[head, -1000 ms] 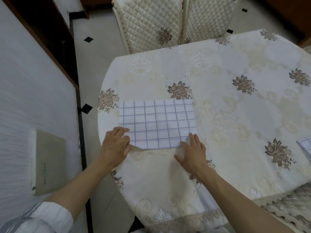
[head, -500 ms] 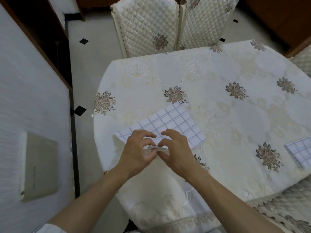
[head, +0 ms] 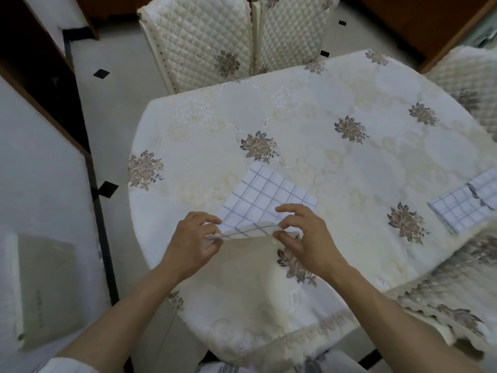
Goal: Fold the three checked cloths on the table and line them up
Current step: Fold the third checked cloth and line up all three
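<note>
Lifted higher, the near edge of the white blue-checked cloth (head: 265, 197) is pinched at each corner by the left hand (head: 195, 242) and right hand (head: 305, 238), its far part on the cream flowered tablecloth (head: 322, 109). Uneven pulling could skew the fold; a slack pinch might drop it.

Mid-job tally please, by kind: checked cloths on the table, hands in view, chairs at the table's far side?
checked cloths: 3 (held cloth, two at the right edge)
hands: 2 (left hand, right hand, both pinching the held cloth)
quilted chairs at the far side: 2
total: 7
</note>
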The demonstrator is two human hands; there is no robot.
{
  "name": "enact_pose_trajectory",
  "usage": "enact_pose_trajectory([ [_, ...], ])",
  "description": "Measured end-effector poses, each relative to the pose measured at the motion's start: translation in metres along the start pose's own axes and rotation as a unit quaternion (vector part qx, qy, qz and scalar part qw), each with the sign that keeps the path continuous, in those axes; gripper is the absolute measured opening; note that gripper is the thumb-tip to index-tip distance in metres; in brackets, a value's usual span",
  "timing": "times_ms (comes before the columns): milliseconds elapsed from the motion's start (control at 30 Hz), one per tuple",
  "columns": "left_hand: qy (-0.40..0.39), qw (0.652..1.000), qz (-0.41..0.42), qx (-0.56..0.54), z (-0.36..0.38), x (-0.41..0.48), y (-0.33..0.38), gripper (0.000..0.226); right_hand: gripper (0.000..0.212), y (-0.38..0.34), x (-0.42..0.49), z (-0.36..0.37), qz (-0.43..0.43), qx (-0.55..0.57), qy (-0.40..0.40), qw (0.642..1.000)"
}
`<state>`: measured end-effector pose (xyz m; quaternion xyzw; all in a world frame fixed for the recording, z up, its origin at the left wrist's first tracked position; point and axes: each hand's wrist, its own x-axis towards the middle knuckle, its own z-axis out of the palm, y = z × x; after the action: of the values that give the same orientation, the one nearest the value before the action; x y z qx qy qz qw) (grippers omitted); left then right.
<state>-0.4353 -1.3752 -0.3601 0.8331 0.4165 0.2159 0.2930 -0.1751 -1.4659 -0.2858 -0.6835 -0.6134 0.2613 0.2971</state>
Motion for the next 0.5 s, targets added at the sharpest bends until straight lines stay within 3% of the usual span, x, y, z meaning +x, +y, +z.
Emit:
enact_pose_trajectory([
  [167,0.004,1.000,0.001,0.010,0.001,-0.011,-0.002,0.020,0.022,0.012,-0.028,-0.016,0.033,0.032,0.053,0.998],
  [333,0.009,1.000,-0.023,-0.020,-0.003,-0.031,0.010,0.010,0.017,0.039,-0.046,-0.023,0.044,0.046,0.054,0.996],
  [500,0.012,0.999,-0.023,-0.032,0.000,-0.043,0.039,0.016,0.019,0.067,-0.061,-0.032,0.052,0.055,0.042,0.996],
])
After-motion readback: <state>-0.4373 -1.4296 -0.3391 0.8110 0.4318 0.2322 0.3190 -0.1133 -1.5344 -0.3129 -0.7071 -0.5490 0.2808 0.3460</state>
